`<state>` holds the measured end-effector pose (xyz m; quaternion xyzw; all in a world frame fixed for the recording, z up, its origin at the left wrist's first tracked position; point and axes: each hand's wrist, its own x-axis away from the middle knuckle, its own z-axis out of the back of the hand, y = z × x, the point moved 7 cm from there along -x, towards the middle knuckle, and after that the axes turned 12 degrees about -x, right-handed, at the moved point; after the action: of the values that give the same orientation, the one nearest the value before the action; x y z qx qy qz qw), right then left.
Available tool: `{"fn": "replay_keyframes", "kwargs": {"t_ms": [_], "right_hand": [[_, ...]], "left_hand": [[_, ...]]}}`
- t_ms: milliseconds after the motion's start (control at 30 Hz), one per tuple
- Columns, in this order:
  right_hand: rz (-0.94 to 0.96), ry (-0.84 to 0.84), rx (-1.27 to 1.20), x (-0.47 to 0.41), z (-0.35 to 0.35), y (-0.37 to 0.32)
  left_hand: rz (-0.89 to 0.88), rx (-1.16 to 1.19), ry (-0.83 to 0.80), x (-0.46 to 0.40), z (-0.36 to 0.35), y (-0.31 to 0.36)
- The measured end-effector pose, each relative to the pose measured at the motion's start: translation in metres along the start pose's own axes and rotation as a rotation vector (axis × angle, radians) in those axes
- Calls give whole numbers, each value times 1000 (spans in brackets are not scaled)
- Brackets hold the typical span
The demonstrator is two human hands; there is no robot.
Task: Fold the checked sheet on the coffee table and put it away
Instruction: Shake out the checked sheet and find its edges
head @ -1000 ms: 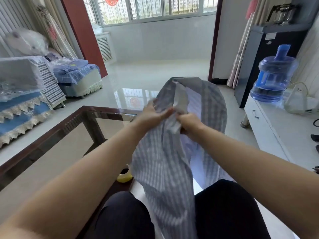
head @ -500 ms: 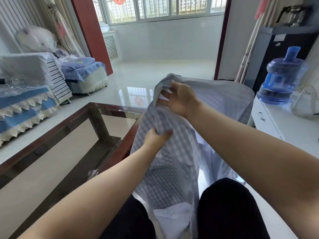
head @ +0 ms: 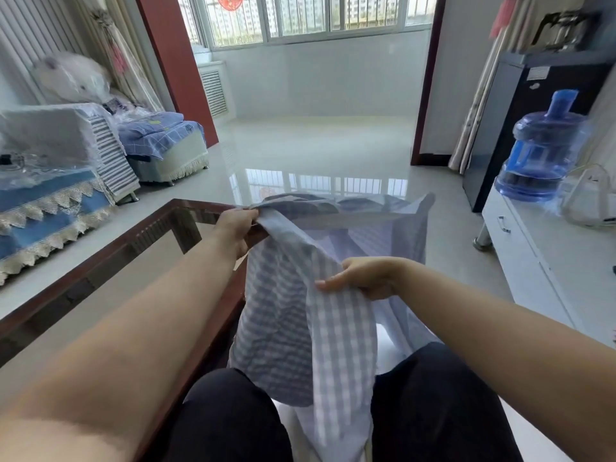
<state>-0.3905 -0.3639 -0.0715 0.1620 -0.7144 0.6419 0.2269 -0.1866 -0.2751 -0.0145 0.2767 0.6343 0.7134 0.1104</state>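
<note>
- The left hand (head: 237, 225) reaches forward over the far corner of the glass tabletop (head: 110, 288), its fingers pinched on an upper edge of the checked sheet (head: 300, 328).
- The right hand (head: 363, 278) sits lower and nearer the body, its fingers curled round a fold of the same cloth.
- The sheet hangs in the air between the two hands and drapes down between the person's knees (head: 233, 418), beside the tabletop's wooden edge.
- A blue water jug (head: 540, 151) stands on the white cabinet (head: 546, 261) at right.
</note>
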Motion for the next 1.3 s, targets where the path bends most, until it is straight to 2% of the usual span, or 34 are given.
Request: {"fn": "replay_keyframes", "kwargs": {"t_ms": [67, 100, 133, 200, 233, 267, 333, 400, 500, 567, 633, 767, 867, 967, 1033, 1067, 1133, 1200, 1300], "right_hand": [[120, 135, -38, 0, 12, -9], [193, 221, -43, -2, 21, -14], [248, 291, -16, -3, 24, -19], [307, 326, 137, -7, 15, -26], [339, 314, 224, -10, 7, -28], [392, 300, 306, -11, -2, -32], [505, 289, 425, -11, -15, -34], [518, 286, 415, -12, -15, -24], [476, 296, 334, -14, -10, -5], [438, 276, 302, -20, -10, 1], [413, 253, 316, -25, -9, 4], [351, 215, 405, -32, -11, 3], [236, 299, 443, -38, 3, 12], [98, 384, 620, -39, 35, 38], [138, 423, 615, -35, 49, 48], [193, 423, 576, -33, 49, 47], [324, 392, 556, -30, 37, 36], [426, 360, 546, -32, 23, 23], [434, 379, 493, -33, 29, 18]], "left_hand": [[3, -12, -23, 4, -3, -1], [-21, -89, -24, 7, -5, -1], [-105, -263, -13, 13, -8, 2], [-529, -755, -73, 39, -35, 15], [-746, -961, -167, 58, -56, 15], [-861, -1148, -278, 73, -74, 8], [-828, -1455, -453, 83, -91, -12], [-729, -1642, -509, 79, -88, -26], [-715, -1654, -474, 68, -83, -37], [-776, -1672, -397, 61, -84, -41], [-843, -1715, -319, 59, -86, -41], [-868, -1733, -214, 58, -84, -34], [-818, -1809, -61, 56, -75, -24], [-619, -1926, 50, 29, -36, -23], [-511, -2039, 12, 13, -18, -30], [-521, -2075, -67, 11, -20, -37], [-672, -1995, -328, 30, -53, -54], [-788, -1828, -504, 58, -94, -68], [-690, -1721, -477, 57, -123, -77]]}}
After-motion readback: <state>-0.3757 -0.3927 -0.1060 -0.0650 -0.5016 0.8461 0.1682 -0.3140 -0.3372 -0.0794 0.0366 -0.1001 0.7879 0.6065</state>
